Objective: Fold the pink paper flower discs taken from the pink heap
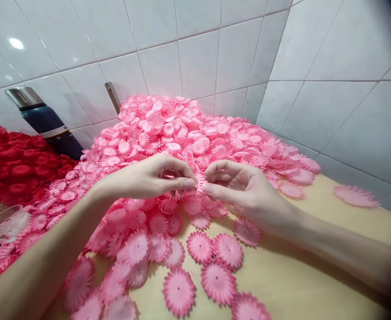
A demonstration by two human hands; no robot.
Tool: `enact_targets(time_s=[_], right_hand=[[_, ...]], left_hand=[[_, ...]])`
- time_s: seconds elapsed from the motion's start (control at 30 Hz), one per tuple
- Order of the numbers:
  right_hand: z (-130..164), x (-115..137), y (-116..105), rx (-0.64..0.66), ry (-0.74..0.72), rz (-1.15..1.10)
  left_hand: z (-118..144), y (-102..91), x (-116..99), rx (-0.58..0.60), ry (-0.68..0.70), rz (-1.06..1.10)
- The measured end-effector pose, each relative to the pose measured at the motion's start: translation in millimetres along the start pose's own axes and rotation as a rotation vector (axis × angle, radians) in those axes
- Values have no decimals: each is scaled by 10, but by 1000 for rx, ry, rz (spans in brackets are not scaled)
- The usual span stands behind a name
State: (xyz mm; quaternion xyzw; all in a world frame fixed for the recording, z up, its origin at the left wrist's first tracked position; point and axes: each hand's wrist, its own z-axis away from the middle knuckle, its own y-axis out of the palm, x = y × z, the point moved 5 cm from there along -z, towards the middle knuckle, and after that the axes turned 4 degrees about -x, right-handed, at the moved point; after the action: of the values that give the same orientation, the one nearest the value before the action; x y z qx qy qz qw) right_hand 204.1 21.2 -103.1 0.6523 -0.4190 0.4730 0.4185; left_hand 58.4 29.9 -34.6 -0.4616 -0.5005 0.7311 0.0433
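Between my two hands, near the middle of the view, is a pink fabric flower disc point(200, 182) with a fringed edge. My left hand point(162, 178) pinches its left side between thumb and fingers. From the right, my right hand point(238, 184) grips the opposite side with thumb and forefinger. Below the hands, several loose pink petal discs point(179, 292) lie flat, some with a small dark hole at the centre. A large heap of the same pink discs point(168, 129) rises behind both hands.
At the left stands a dark blue bottle point(53, 122) with a metal cap, beside a pile of red discs point(18, 166). A clear plastic cup point(6, 224) sits at the left edge. A tiled wall point(195, 53) closes off the back of the yellowish tabletop point(312, 235).
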Motion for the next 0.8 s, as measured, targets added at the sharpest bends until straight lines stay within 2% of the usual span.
enact_targets(time_s=[0.13,0.27,0.6,0.8], right_hand=[[12,-6,2,-10,15,17],[19,-3,-2,-37,26,42],[2,6,-25,-77,52,-16],[8,30,2,-56,39,-49]], left_hand=[[-7,10,-45,-55,-2,-74],[-7,12,-95,-60,17,-135],[102,-262,-44,-218,-37,-277],[104,-284,-75,-241,-19,-370]])
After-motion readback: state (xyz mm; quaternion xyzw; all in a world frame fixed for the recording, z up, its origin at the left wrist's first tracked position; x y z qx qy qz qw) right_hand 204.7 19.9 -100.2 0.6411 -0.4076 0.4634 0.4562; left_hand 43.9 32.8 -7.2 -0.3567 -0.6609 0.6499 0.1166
